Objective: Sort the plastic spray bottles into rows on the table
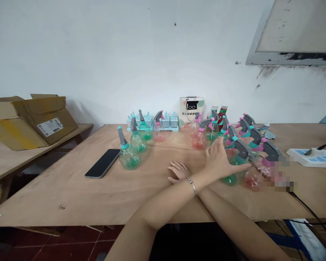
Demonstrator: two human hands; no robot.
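My arms cross over the plywood table. My left hand, with a bracelet at the wrist, reaches right. Its fingers are spread against a green spray bottle with a grey trigger, and the thumb is raised beside the bottle's head. It is not closed around the bottle. A pink spray bottle stands just to the right of it. My right hand lies flat on the table under my left forearm, holding nothing.
Several more green and pink spray bottles stand in a right cluster and a left group. A black phone lies at the left. A power strip, a cardboard box and a small white box are also there.
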